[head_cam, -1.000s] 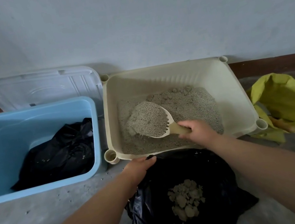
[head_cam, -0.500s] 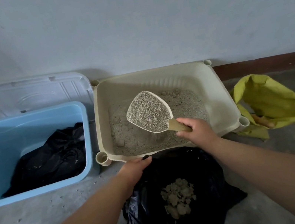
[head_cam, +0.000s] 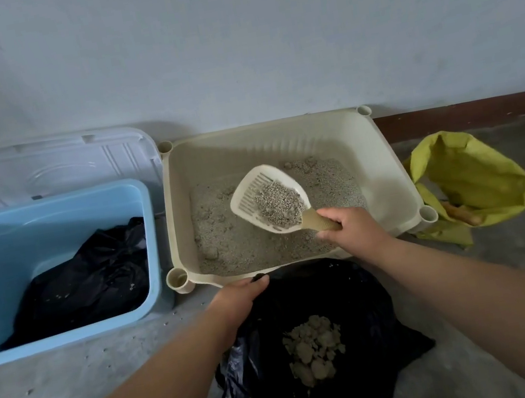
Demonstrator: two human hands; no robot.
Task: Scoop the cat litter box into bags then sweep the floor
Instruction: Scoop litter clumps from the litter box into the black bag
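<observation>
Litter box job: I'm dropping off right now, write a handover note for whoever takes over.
Right hand grips the scoop, held over the litter box, part-loaded with litter.
Left hand holds the rim of the black bag open, in front of the box.
Done: a pile of clumps lies in the bag.
Left: tip this load into the bag, scoop on, then sweep the grit off the floor.

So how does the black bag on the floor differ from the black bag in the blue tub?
The floor bag lies spread open in front of the litter box; the tub bag sits crumpled inside the blue tub. The floor bag holds a heap of pale clumps; the tub bag shows only a few light specks on its surface. Both are thin, glossy black plastic.
</observation>
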